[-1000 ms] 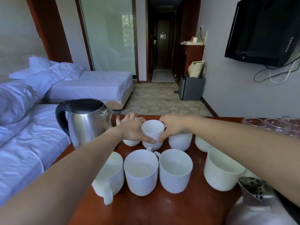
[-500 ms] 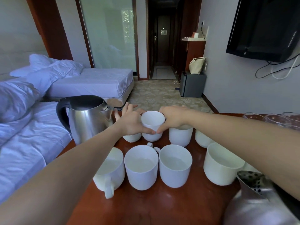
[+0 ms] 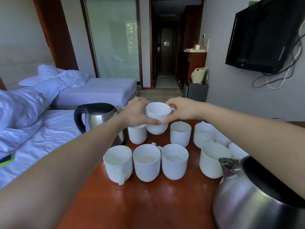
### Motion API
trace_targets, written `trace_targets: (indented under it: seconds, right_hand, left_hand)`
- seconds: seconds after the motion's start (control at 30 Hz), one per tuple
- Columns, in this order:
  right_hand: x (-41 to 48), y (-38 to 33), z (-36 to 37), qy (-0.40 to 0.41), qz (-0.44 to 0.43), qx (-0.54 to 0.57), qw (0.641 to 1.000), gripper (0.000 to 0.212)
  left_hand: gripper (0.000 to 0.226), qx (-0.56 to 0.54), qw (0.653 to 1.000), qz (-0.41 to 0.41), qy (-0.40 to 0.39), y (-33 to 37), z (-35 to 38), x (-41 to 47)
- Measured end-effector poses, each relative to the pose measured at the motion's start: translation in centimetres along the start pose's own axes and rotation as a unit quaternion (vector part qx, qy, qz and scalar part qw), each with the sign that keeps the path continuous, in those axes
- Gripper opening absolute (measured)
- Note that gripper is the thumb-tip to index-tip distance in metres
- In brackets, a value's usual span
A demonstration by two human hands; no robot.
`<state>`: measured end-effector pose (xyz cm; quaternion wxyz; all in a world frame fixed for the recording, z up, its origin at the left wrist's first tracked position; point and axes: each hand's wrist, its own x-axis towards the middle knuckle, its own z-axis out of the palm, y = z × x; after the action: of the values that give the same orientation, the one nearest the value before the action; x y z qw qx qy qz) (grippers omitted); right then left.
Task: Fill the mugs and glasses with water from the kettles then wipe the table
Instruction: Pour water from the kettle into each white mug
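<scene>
Both hands hold one white mug (image 3: pixel 157 116) lifted above the back row of mugs, tilted toward me so its empty inside shows. My left hand (image 3: pixel 136 114) grips its left side and my right hand (image 3: pixel 180 109) grips its right side by the handle. Three white mugs (image 3: pixel 146 162) in the front row hold water. Several more white mugs (image 3: pixel 180 133) stand behind and to the right. A steel kettle (image 3: pixel 97 118) with a black handle stands at the table's left edge. A second steel kettle (image 3: pixel 257 195) fills the near right corner.
The red-brown wooden table (image 3: pixel 148 204) has bare surface toward me. Two beds with white linen (image 3: pixel 41 129) lie to the left, close to the table edge. A wall TV (image 3: pixel 264 38) with hanging cables is at the upper right. A glass rim (image 3: pixel 280 120) shows behind my right forearm.
The mug held in both hands has risen off the table and tilted toward me. The view has shifted, bringing the right kettle further into frame.
</scene>
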<state>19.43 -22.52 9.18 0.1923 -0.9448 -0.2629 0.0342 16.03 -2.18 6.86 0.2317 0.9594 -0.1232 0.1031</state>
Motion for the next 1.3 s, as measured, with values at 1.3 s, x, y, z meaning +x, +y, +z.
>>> trace_targets:
  seconds: [1.3]
  right_hand:
    - [-24.0, -5.8, 18.2, 0.191, 0.093, 0.345, 0.914, 0.074]
  left_hand:
    - [0.073, -0.285, 0.958, -0.039, -0.013, 2.4, 10.6, -24.4]
